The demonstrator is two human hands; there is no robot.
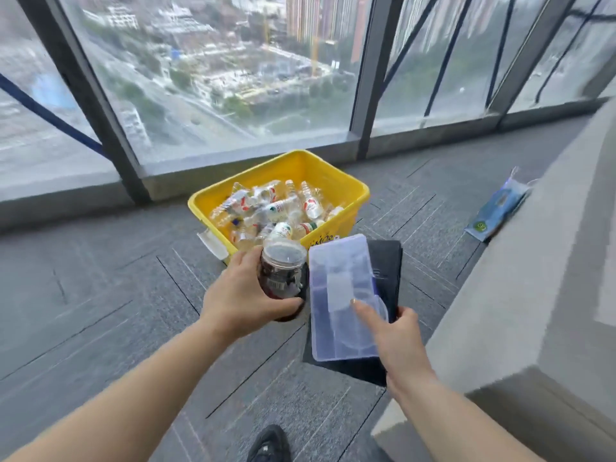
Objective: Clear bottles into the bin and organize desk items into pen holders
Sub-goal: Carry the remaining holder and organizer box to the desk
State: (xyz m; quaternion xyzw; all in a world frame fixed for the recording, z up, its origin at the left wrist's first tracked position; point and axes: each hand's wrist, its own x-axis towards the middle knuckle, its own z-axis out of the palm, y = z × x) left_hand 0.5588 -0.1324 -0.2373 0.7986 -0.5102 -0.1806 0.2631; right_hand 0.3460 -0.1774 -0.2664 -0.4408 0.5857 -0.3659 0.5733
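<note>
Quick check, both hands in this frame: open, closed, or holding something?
Left hand: closed around a dark jar.
Right hand: pinching a clear plastic box stacked on a black folder, index finger on top.

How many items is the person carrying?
3: a dark jar in the left hand; a clear plastic case stacked on a black folder in the right hand. Anything beneath the folder is hidden.
</note>
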